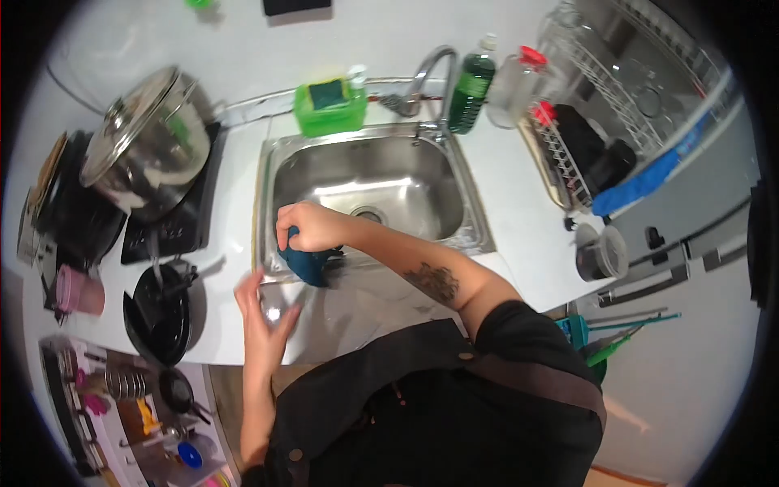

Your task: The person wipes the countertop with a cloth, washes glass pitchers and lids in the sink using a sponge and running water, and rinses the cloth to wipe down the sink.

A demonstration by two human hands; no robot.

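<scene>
My right hand (pixel 312 227) reaches across over the near-left edge of the steel sink (pixel 479 227), its fingers closed around a dark blue cloth (pixel 307 264). The cloth hangs down and its lower end is blurred. Lower left, by the counter's front edge, my left hand (pixel 261 312) curves with thumb and fingers apart around a clear, shiny thing (pixel 276 312). Its outline is faint and its kind is hard to make out. The cloth is just above and to the right of it.
Behind the sink stand a green sponge holder (pixel 331 118), the faucet (pixel 434 89) and a bottle of green liquid (pixel 473 85). A large pot (pixel 150 146) and a black pan (pixel 160 316) are on the left. A dish rack (pixel 600 81) with glassware is at right.
</scene>
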